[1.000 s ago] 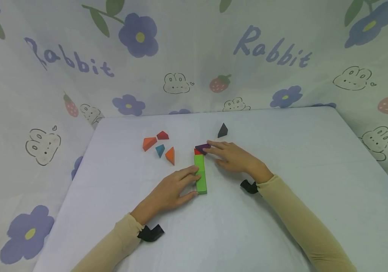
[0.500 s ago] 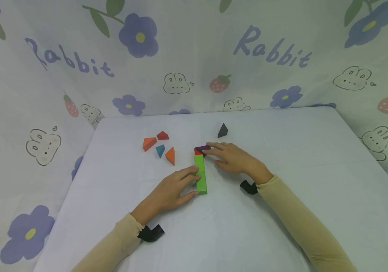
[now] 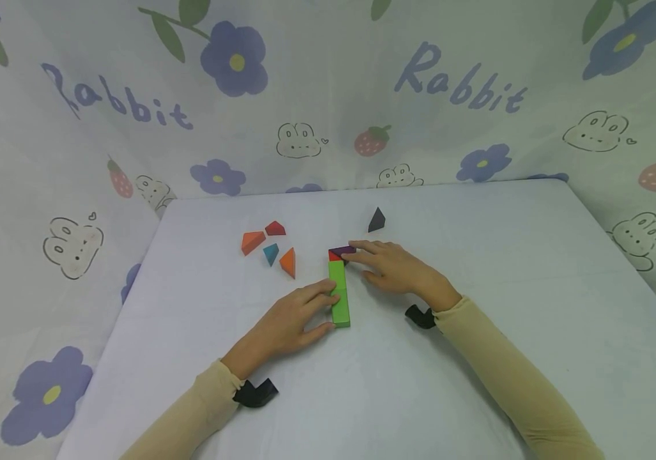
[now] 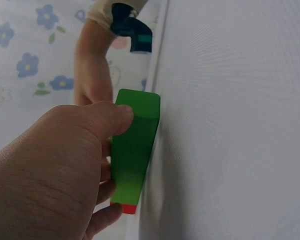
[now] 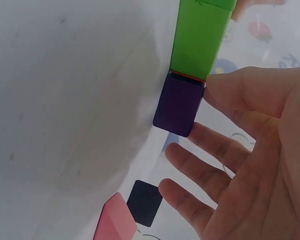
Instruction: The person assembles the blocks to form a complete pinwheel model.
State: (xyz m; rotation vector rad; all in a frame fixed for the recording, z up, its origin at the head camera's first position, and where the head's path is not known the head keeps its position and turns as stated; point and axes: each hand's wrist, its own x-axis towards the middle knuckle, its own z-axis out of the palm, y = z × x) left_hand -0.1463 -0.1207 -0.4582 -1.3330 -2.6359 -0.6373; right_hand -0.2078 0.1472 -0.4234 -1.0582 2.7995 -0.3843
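Two green blocks point(image 3: 339, 306) lie end to end in a row on the white table. A red wedge point(image 3: 334, 256) is at their far end, with a purple triangular block point(image 3: 339, 250) against it. My left hand point(image 3: 284, 319) rests along the row's left side, fingertips over the green blocks; its thumb point(image 4: 117, 119) touches near the closer end. My right hand point(image 3: 399, 267) touches the purple block point(image 5: 179, 104) with its index and middle fingertips. Its thumb stands apart from the blocks in the head view, and the other fingers are spread, relaxed.
To the left lie two orange blocks point(image 3: 288, 263), a blue one point(image 3: 271, 254) and a red one point(image 3: 275, 229). A black block point(image 3: 376, 220) stands beyond the right hand. The right wrist view also has a pinkish block point(image 5: 115, 220). A printed cloth hangs behind the table.
The purple block has turned slightly and sits flatter against the red wedge, nudged by the right fingers. The left hand stays where it was.
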